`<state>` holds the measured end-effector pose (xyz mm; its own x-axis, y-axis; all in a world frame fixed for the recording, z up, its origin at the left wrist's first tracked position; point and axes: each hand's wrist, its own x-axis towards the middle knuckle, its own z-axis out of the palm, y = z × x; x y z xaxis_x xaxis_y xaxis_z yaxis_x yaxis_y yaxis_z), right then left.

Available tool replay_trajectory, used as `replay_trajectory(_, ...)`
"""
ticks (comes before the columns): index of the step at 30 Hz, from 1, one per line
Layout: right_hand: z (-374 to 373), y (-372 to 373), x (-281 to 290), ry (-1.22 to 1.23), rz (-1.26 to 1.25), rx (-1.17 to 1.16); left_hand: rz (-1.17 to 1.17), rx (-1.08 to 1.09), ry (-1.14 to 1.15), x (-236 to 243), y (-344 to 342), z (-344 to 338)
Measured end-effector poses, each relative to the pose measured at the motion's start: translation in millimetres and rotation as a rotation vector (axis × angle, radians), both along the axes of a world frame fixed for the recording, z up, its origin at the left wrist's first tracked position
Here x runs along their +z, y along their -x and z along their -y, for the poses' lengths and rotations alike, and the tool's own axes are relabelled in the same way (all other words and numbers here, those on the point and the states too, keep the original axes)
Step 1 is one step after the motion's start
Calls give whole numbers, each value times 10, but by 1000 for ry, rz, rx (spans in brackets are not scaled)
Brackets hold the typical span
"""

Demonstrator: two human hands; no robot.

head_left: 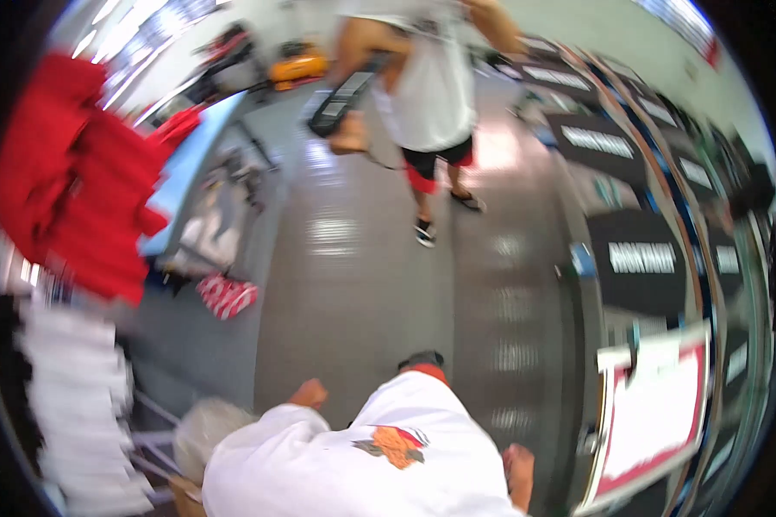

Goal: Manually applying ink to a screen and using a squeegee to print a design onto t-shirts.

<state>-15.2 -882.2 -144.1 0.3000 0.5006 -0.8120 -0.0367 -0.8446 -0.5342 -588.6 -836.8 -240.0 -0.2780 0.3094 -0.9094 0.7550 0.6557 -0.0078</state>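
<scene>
My left hand (311,394) hangs at my left side by my white shirt (336,457), its fingers curled in and nothing showing in them. On the other side my right hand (517,467) is down beside the shirt, also loosely closed, with no object visible in it. Neither hand touches any of the things around me. To the right of my right hand stands a framed printing screen (651,418) with a pinkish-red border and a pale middle. Motion blur softens the finger detail.
Ahead, another person (431,95) stands on the grey floor (362,284), holding a dark flat object (349,99). Black shirts with white prints (638,258) lie along the right. Red garments (78,172) and a white stack (82,414) stand left, near a light-blue table (194,168).
</scene>
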Motion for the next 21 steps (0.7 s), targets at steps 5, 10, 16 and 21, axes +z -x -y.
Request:
replay_trajectory(5,-744,-9,239,-424,-75,-880,305,-811,-38,-1095,366,0)
replay_trajectory(10,-847,-406,727,-512,-29,-1161,415,-751,-126,-564,89,-1605)
replay_trajectory(16,-784,-560,574,-442,-46,-1158,428,-392,-507,573,-1640,-4204)
replay_trajectory(21,-744,-677,592,-663,-470,-1219,872,-116,-635,1529,-3454,-4429)
